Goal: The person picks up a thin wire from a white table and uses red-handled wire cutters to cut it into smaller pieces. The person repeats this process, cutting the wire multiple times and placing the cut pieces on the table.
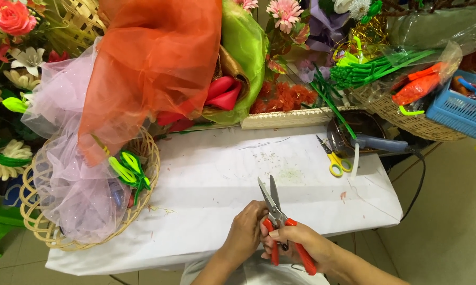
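Note:
My right hand grips the red handles of a pair of metal snips, whose blades point up and away over the white table. My left hand rests against the snips just below the blades, fingers curled at the pivot. Whether anything small sits between the fingers is hidden. Both hands are at the table's near edge.
A wicker basket with pink and orange tulle and green leaf pieces stands at the left. Yellow-handled scissors and a glue gun lie at the right. Artificial flowers, green stems and a blue crate crowd the back.

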